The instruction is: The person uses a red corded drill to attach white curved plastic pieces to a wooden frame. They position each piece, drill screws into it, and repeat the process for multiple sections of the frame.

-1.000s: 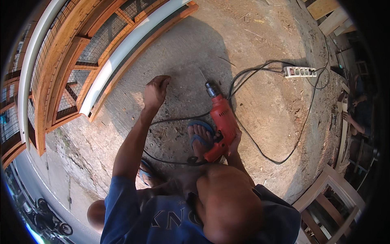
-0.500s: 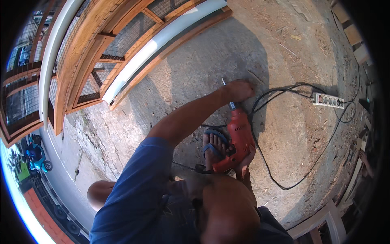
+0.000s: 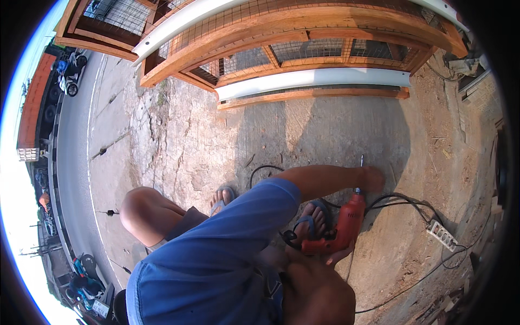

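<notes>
The red corded electric drill point(image 3: 346, 225) is lying low over the concrete ground, near its lower right part, with its bit point(image 3: 361, 162) pointing away from the person toward the timber frame. The right hand point(image 3: 338, 253) is wrapping the pistol grip from below, fingers closed around the handle, though the trigger finger is hidden behind the body of the tool. The left hand point(image 3: 372, 179) is reaching across on an outstretched arm and closing over the chuck end just behind the bit; whether it is turning the chuck or only steadying it cannot be told. By the look of it, the step in hand is seating or tightening the bit, and the next move would call for a firm twist at the chuck while the right hand is keeping the body from rotating, with fingers well off the trigger. Just under the drill a foot in a blue sandal point(image 3: 313, 222) is resting on the ground, the other sandal point(image 3: 221, 199) lying further left. A black cable point(image 3: 401, 199) is running from the tool to a white power strip point(image 3: 441, 234) toward the ground's right edge. Along the far edge a wooden frame with wire mesh panels point(image 3: 303, 38) is standing, a white strip point(image 3: 314, 78) along its base. No containers are showing.
</notes>
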`<state>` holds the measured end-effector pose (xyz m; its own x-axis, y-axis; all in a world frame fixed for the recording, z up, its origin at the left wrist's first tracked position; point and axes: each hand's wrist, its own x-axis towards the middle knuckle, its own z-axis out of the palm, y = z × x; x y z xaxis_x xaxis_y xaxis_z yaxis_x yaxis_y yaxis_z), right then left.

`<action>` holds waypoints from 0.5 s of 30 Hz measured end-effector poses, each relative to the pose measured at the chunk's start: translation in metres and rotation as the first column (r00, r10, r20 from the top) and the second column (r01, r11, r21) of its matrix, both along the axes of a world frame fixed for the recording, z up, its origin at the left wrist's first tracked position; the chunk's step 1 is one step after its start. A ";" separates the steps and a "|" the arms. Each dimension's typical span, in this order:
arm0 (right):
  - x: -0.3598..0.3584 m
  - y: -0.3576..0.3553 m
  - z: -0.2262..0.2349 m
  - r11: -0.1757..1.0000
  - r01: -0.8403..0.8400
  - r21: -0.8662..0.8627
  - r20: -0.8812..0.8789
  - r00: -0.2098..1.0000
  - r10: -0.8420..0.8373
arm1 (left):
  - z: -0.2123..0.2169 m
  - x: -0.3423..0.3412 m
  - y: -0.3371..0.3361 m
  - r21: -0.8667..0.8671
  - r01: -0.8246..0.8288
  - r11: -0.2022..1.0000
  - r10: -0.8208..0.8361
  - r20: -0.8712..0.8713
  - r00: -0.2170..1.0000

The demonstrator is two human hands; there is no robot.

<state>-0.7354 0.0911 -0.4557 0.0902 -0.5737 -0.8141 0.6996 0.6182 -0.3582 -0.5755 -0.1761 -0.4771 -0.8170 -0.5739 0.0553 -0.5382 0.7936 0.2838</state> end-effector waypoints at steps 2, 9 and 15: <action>-0.001 0.000 -0.001 1.000 -0.014 0.001 -0.012 1.000 0.014 | 0.003 0.000 0.001 -0.048 -0.033 0.998 0.033 -0.006 0.999; -0.003 -0.002 -0.003 0.999 -0.047 0.003 -0.038 0.998 0.047 | 0.004 -0.005 0.012 -0.031 -0.225 0.974 0.227 0.065 0.972; -0.004 -0.004 0.000 0.998 -0.056 0.008 -0.058 0.997 0.057 | -0.010 -0.031 0.010 0.150 -0.416 0.897 0.408 0.079 0.909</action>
<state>-0.7397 0.0873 -0.4554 0.0742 -0.5635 -0.8228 0.6414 0.6587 -0.3933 -0.6066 -0.1666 -0.4870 -0.5049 -0.8578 -0.0963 -0.8223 0.4440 0.3560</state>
